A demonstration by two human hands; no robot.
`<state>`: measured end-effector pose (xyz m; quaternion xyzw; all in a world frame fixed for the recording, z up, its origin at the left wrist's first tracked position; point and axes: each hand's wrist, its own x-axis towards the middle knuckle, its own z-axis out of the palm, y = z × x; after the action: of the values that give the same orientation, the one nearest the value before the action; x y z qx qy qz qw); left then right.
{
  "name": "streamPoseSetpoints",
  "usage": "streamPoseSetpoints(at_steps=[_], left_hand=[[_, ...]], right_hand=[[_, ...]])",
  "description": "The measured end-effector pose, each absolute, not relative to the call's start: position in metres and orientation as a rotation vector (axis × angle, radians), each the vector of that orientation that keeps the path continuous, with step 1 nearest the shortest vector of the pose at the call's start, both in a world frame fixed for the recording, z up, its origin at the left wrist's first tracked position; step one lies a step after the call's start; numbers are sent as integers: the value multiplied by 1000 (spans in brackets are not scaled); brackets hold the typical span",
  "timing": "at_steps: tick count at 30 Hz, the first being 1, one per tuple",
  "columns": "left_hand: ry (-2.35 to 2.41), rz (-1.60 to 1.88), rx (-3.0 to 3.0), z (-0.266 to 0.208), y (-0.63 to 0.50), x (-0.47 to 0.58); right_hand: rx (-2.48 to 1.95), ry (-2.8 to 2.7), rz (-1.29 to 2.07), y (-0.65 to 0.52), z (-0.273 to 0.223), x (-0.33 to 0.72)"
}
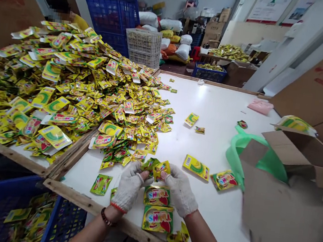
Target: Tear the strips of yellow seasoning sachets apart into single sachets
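My left hand [128, 185], in a white knit glove with bare fingertips, pinches a small green candy sachet [150, 163]. Close beside it, my right hand [181, 190], gloved the same way, grips a small yellow candy sachet [160, 170]. Below them on the white table lie a "TWINS" packet [156, 196] and a second "TWINS" packet [157, 218], one in front of the other. A loose green sachet [101, 184] rests left of my left hand. Yellow sachets [179, 238] lie near the front edge by my right forearm. Beyond my right hand is a flat yellow packet [196, 167].
A large heap of yellow packets and sachets [89, 88] covers the left side, across a wooden divider [72, 153]. Cardboard boxes [282, 214] and a green plastic strip [235, 145] stand right. A blue crate [52, 217] sits lower left. Another person [81, 22] is behind the heap.
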<state>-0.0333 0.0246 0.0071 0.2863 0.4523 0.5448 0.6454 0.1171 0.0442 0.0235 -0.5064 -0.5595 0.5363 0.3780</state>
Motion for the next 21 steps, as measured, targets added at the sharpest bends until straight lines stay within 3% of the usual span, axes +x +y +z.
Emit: streamPoseSetpoints(at_steps=[7,15,21], left_hand=[[1013,1026,842,6,20,-21],[1106,611,1778,33,38,-16],[976,51,2588,28,95,10]], right_hand=[[-1533,-1670,1108,30,24,127],[-1478,-1371,1389,4,15,165],[-1683,-1007,1228,9,16,214]])
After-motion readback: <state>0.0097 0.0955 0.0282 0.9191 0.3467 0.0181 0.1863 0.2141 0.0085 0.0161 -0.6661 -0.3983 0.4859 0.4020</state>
